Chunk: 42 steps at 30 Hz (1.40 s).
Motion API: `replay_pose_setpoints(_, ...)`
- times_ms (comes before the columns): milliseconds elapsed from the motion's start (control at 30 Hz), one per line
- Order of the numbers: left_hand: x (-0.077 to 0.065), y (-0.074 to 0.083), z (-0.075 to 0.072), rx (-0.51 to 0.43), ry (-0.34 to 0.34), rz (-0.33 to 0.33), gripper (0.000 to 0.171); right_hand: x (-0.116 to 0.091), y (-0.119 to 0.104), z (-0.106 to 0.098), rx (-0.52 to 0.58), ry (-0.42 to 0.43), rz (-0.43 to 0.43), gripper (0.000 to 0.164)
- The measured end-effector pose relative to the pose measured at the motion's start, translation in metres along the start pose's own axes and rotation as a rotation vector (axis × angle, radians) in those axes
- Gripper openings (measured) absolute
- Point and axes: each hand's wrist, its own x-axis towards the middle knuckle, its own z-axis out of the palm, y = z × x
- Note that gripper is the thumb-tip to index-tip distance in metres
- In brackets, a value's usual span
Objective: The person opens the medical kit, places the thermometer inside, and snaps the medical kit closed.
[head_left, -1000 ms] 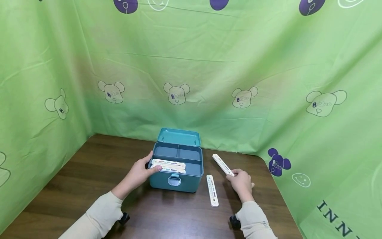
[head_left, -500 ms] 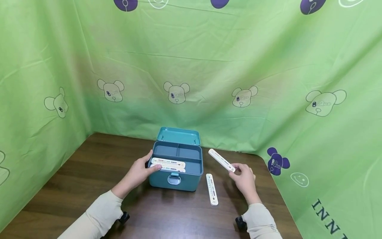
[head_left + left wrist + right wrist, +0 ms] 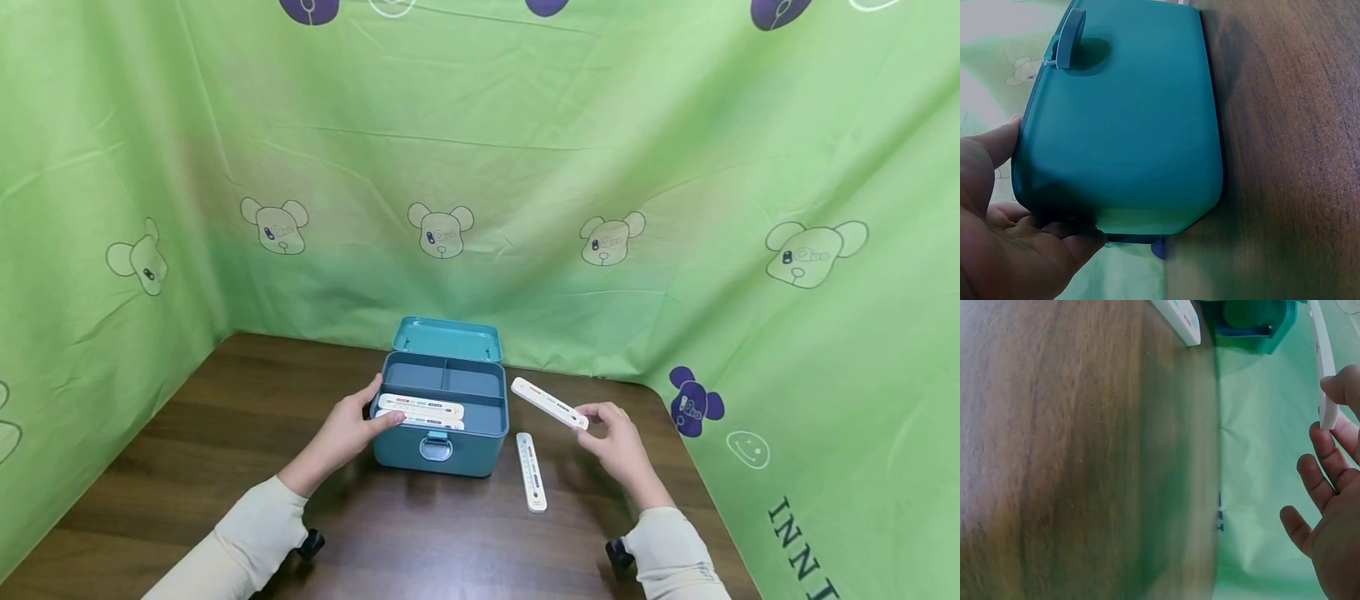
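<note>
A teal lidded storage box (image 3: pixel 468 458) stands on the table, its lid (image 3: pixel 447 339) tipped back. My left hand (image 3: pixel 341 433) grips its left front corner, thumb over the rim and fingers outside the wall. Inside the front compartment lie slim white printed bars (image 3: pixel 422 407), one behind the other. To the right of the box, my right hand (image 3: pixel 618 450) pinches the near end of a similar bar (image 3: pixel 550 403), which points up and left. In the right wrist view this held bar (image 3: pixel 1324 356) sits between thumb and fingertips. Another white printed bar (image 3: pixel 532 473) lies between box and right hand.
The brown wooden table (image 3: pixel 420 550) carries everything. A green printed cloth (image 3: pixel 525 283) hangs behind it and along both sides. A divider (image 3: pixel 444 375) splits the box's rear part into two. The front clasp (image 3: pixel 436 447) hangs on the box.
My right hand has lifted the white bar and turned it, so its far end has swung left towards the box. The left hand keeps its place on the box.
</note>
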Motion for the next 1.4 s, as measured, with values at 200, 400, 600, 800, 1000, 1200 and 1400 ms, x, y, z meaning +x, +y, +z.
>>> replay_pose_setpoints(200,-0.002,-0.001,0.001,-0.003,-0.008,-0.014,0.1,-0.001,-0.002,-0.003,0.079,-0.009,-0.039,0.028)
replay_pose_setpoints(400,0.0,0.001,0.0,-0.012,-0.005,-0.005,0.1,0.007,-0.014,-0.007,0.114,-0.039,-0.112,0.027)
replay_pose_setpoints(600,0.0,0.003,-0.002,-0.012,-0.013,-0.005,0.102,0.015,-0.032,-0.012,0.089,-0.065,-0.186,0.028)
replay_pose_setpoints(800,0.0,0.002,-0.002,-0.013,-0.014,-0.014,0.102,0.021,-0.045,-0.015,0.052,-0.086,-0.235,0.03)
replay_pose_setpoints(1000,-0.001,0.002,-0.003,-0.012,-0.014,-0.012,0.102,0.028,-0.055,-0.015,0.012,-0.137,-0.284,0.03)
replay_pose_setpoints(1200,-0.001,0.002,-0.004,-0.01,-0.01,-0.004,0.101,0.036,-0.067,-0.017,0.011,-0.185,-0.319,0.029)
replay_pose_setpoints(1400,-0.001,0.002,-0.003,-0.009,-0.01,-0.011,0.101,0.042,-0.078,-0.018,-0.013,-0.244,-0.322,0.028)
